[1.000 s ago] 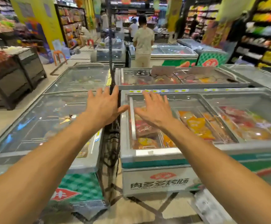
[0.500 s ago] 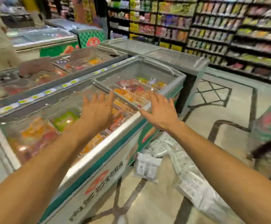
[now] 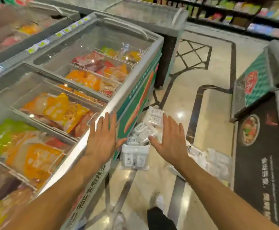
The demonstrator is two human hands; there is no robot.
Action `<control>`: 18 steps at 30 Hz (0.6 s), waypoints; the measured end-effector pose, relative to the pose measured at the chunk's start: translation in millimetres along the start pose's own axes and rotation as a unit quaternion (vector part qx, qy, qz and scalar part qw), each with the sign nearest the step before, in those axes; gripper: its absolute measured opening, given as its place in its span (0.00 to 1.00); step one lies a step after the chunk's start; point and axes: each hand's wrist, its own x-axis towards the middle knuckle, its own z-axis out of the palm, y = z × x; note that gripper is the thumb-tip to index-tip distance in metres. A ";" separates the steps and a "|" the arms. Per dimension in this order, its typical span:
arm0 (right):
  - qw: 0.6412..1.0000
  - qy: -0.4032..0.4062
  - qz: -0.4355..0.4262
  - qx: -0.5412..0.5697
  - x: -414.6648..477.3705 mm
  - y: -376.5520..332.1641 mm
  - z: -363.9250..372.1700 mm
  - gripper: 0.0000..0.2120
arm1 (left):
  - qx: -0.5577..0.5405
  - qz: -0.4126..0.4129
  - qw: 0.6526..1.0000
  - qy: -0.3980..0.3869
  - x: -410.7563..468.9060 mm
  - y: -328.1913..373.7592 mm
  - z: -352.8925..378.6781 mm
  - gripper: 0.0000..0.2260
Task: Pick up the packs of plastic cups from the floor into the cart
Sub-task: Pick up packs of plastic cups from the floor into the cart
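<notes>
Several clear packs of plastic cups (image 3: 135, 156) with white barcode labels lie in a loose pile on the floor beside the freezer's front. More of these packs (image 3: 217, 161) spread to the right, near a dark mat. My left hand (image 3: 102, 138) is held out flat, fingers apart, over the freezer's edge, holding nothing. My right hand (image 3: 172, 138) is also stretched out with spread fingers, above the pile and not touching it. No cart is in view.
A long chest freezer (image 3: 102, 112) full of orange and green food bags runs along the left. A second freezer (image 3: 255, 80) with a green side stands at right on a dark mat (image 3: 258, 155). Shelves line the back. My white shoes (image 3: 158, 200) show below.
The view has swung right and down, from across the freezers to the aisle floor. The cup packs have come into view under my hands, which stay outstretched and empty.
</notes>
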 end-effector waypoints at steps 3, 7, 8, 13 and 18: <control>0.999 -0.045 0.000 -0.015 18.9 39.1 52.6 0.47 | 0.015 0.015 0.999 -0.029 29.6 13.6 59.0 0.44; 0.995 -0.098 -0.011 -0.036 43.0 95.4 134.4 0.46 | -0.006 0.004 0.999 -0.052 64.2 30.9 148.9 0.43; 0.994 -0.105 -0.011 -0.035 47.3 109.6 159.7 0.47 | -0.012 0.007 0.998 -0.056 70.6 34.0 177.2 0.42; 0.987 -0.153 0.056 -0.006 52.6 172.4 303.9 0.51 | -0.105 -0.004 0.986 -0.128 87.3 37.9 350.8 0.51; 0.976 -0.156 0.137 0.059 31.2 212.2 459.2 0.56 | -0.184 -0.027 0.977 -0.107 80.1 28.9 518.2 0.54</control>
